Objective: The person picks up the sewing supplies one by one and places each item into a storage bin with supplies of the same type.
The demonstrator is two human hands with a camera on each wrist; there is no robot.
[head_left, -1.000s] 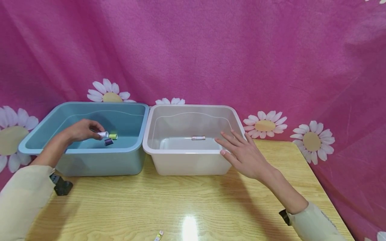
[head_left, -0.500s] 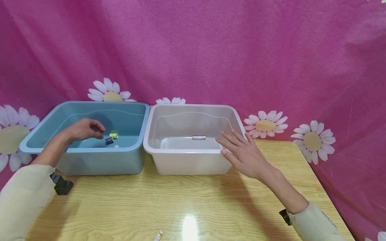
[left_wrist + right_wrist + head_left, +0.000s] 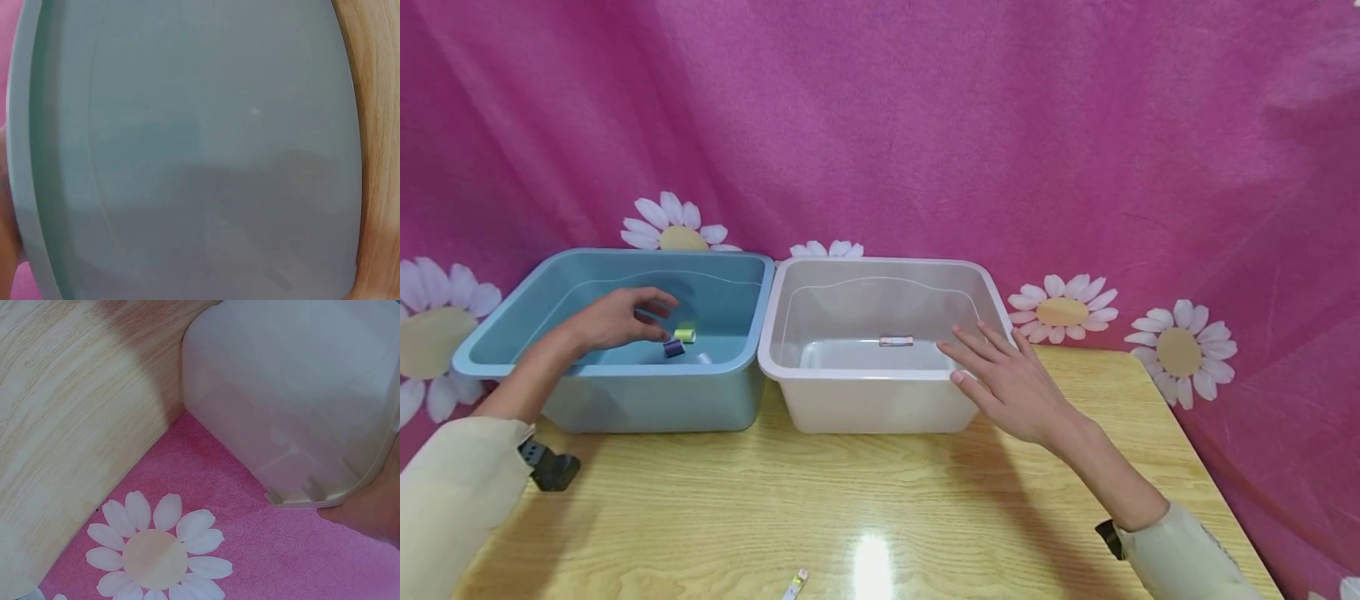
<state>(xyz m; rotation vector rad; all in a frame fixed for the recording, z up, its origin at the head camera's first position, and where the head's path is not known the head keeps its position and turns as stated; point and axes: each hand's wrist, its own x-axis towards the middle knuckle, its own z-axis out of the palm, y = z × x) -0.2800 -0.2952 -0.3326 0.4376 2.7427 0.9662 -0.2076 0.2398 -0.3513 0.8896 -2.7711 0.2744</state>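
In the head view my left hand [image 3: 621,318] hangs over the blue bin [image 3: 632,370], fingers loosely bent and nothing between them. On that bin's floor lie a yellow-green thread spool [image 3: 685,335], a dark purple spool [image 3: 673,348] and a white spool [image 3: 703,358], partly hidden by the near rim. My right hand [image 3: 1011,387] spreads its fingers over the near right corner of the light grey bin [image 3: 865,374]. Inside the grey bin is a small, flat whitish strip [image 3: 896,341]. The left wrist view shows mostly the blue bin's outer wall [image 3: 206,125].
Both bins stand side by side on the wooden table [image 3: 722,508]. A small white and yellow strip [image 3: 795,585] lies at the table's front edge, cut off by the frame. Behind hangs a pink cloth [image 3: 880,125] with daisies.
My left hand has let go of the white spool, which now lies in the blue bin. Afterwards the hand lifted slightly and its fingers loosened. The right hand stays about where it was.
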